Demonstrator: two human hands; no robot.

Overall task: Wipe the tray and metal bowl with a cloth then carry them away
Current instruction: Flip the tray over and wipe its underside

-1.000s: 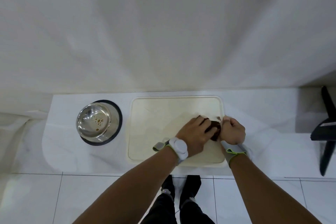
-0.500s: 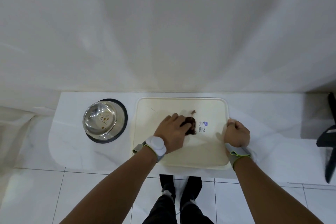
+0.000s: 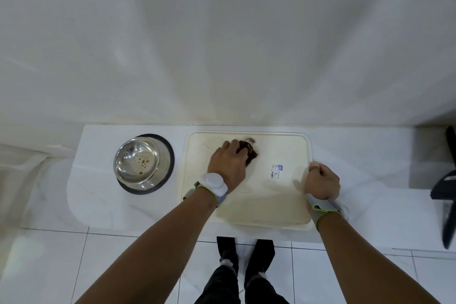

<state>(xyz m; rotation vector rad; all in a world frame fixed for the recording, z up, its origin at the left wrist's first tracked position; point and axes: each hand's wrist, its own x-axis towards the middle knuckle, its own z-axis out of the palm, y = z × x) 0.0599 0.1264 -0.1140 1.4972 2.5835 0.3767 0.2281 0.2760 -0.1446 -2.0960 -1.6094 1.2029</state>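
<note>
A cream rectangular tray (image 3: 271, 212) lies on a low white marble ledge. My left hand (image 3: 228, 164) presses a dark brown cloth (image 3: 249, 152) onto the tray's far left part. My right hand (image 3: 322, 181) is closed around the tray's right rim. A small white label (image 3: 276, 171) is stuck on the tray surface between my hands. A metal bowl (image 3: 138, 164) with a black rubber base sits on the ledge left of the tray; brown droplets lie in its bottom.
The marble ledge (image 3: 103, 207) runs along a white wall. A white tiled floor (image 3: 49, 266) lies below it, with my feet (image 3: 244, 254) close to its edge. A black object (image 3: 446, 190) stands at the far right.
My left hand has slid the cloth from the tray's right side across to its far left part. My right hand has moved off the cloth and onto the tray's right rim.
</note>
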